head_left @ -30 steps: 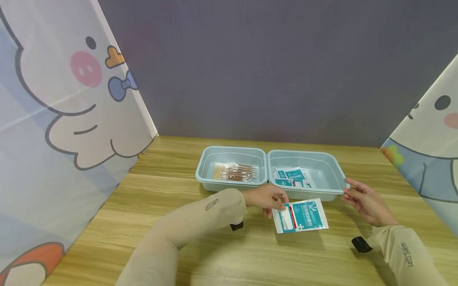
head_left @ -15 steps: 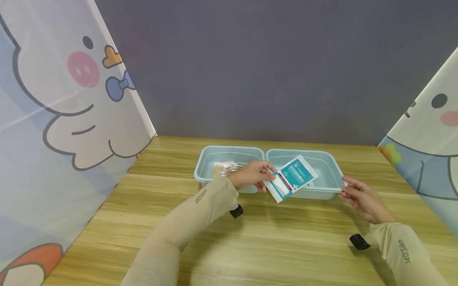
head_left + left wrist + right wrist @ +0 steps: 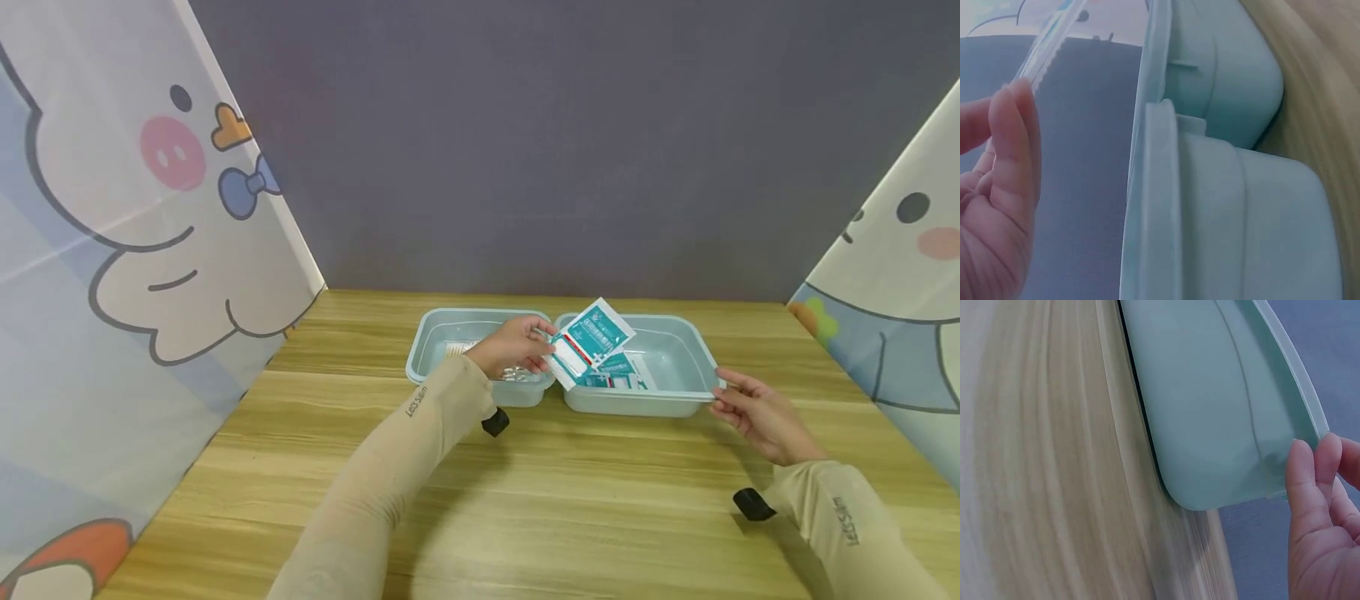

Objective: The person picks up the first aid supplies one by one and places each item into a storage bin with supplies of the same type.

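Between thumb and fingers, my left hand (image 3: pixel 513 346) pinches one end of a flat teal-and-white sealed dressing packet (image 3: pixel 598 330). The packet is tilted, hanging over the left part of the right light-blue plastic bin (image 3: pixel 637 406). In the left wrist view, only the packet's clear edge (image 3: pixel 1054 53) shows above my fingers. Several similar packets (image 3: pixel 617 367) lie inside that bin, partly covered by the held one. At the bin's near right corner, my right hand (image 3: pixel 767 418) pinches the rim; the right wrist view shows thumb and finger on the rim (image 3: pixel 1311 406).
A second light-blue bin (image 3: pixel 525 395) stands against the right one on its left side. It contains cotton swabs (image 3: pixel 516 374) in clear wrap, mostly hidden behind my left hand. Both rest on a wood-grain table (image 3: pixel 600 500). A dark grey panel (image 3: pixel 525 150) rises behind, with cartoon-printed sheets at either side.
My left hand has carried the packet up and away from the table in front to above the right bin, turning it on the way. My right hand has stayed on the rim.
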Demonstrator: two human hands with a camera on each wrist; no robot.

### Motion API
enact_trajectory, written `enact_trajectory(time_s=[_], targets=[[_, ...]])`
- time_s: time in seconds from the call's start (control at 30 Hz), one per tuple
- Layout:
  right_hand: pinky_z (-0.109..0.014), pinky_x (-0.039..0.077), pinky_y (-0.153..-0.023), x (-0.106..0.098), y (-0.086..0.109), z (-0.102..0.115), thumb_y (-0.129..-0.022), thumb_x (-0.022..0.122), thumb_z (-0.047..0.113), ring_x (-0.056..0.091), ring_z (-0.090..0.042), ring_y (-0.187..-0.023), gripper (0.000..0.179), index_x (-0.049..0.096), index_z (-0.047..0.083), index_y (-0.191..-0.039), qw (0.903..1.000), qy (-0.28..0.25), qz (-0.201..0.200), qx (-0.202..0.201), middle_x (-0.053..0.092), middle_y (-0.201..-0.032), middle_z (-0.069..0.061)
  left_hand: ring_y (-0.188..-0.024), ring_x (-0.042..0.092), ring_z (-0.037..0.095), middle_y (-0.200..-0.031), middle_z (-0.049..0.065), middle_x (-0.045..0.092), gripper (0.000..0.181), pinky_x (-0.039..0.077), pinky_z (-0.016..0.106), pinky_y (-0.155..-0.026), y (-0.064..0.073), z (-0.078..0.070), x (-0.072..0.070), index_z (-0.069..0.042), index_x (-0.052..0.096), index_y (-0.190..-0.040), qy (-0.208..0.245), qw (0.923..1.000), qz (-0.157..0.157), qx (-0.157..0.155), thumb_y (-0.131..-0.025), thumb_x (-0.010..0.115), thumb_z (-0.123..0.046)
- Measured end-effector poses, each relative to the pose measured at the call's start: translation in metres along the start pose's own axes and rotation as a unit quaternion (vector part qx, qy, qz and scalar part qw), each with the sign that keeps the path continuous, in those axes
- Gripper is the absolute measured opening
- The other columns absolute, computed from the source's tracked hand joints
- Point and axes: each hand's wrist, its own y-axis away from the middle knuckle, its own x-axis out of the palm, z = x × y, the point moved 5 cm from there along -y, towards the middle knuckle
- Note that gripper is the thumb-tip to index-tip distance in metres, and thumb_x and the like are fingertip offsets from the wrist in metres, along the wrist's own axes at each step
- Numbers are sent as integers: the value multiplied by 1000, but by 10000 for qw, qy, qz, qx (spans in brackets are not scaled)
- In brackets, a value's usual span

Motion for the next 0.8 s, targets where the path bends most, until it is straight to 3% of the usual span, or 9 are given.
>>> enact_trajectory(time_s=[0.13,0.33,0.5,0.8], targets=[[-23,54,-74,-2,2,0,-97,46,-8,66,-14,-76,35,71,15,-105,9999,58,-117,38,63,-86,-7,-62,59,15,-90,10,65,37,55,38,-76,-6,-3,1,0,55,-130,41,9996,-264,19,-93,59,-1],[-23,54,-76,-4,3,-2,-98,44,-7,66,-15,-77,35,71,14,-107,10000,12,-33,68,64,-87,-7,-58,60,12,-99,13,68,33,55,26,-64,-20,-18,10,3,61,-124,75,9968,-784,131,-92,62,-3],[-23,54,-76,-3,2,-1,-98,43,-7,66,-14,-77,36,71,14,-107,10000,38,-14,38,64,-88,-7,-53,58,11,-93,16,69,25,52,23,-54,-27,-29,17,6,63,-115,-188,9945,-1006,218,-92,63,-3],[-24,55,-75,0,-2,1,-98,43,-8,67,-15,-77,37,72,14,-106,9998,102,-61,164,65,-88,-8,-64,65,22,-85,18,69,19,57,37,-71,-32,-38,21,6,64,-109,-440,9898,-1308,353,-92,62,-3]])
